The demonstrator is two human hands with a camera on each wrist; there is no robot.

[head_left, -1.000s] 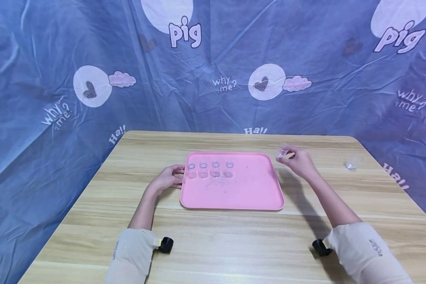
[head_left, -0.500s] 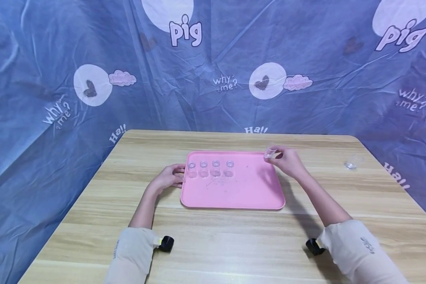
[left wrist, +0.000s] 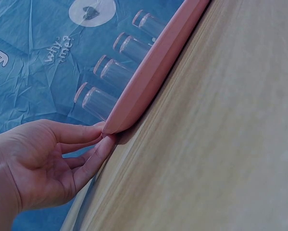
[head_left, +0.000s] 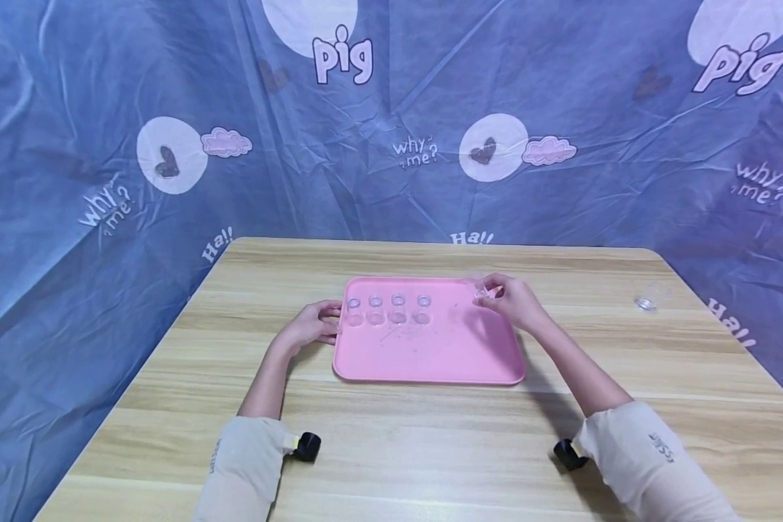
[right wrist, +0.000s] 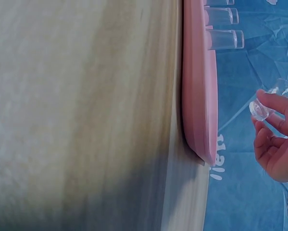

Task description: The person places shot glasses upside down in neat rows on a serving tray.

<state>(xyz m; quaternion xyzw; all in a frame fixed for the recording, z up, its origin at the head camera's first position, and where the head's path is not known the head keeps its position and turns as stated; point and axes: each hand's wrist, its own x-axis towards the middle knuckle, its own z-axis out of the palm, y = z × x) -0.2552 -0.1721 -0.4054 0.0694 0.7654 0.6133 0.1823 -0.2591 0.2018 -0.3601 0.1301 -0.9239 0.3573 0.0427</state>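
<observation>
My left hand (head_left: 307,326) pinches the left rim of a pink tray (head_left: 431,362); in the left wrist view the thumb and fingers of the left hand (left wrist: 47,161) meet at the corner of the tray (left wrist: 148,77). Inside the tray's left half, several small clear shot glasses (head_left: 398,317) stand upright in a row. Over the tray's back right part, my right hand (head_left: 518,303) holds another clear shot glass (head_left: 481,288). The right wrist view shows this shot glass (right wrist: 262,110) tilted, between thumb and fingertips, raised above the tray's rim.
One more clear glass (head_left: 646,301) stands on the wooden table (head_left: 417,449) at the far right. A blue printed cloth (head_left: 378,196) hangs behind the table's back edge.
My right hand has carried the shot glass leftward and slightly down, from beside the tray's right edge to over its back right part. The left hand stays at the rim.
</observation>
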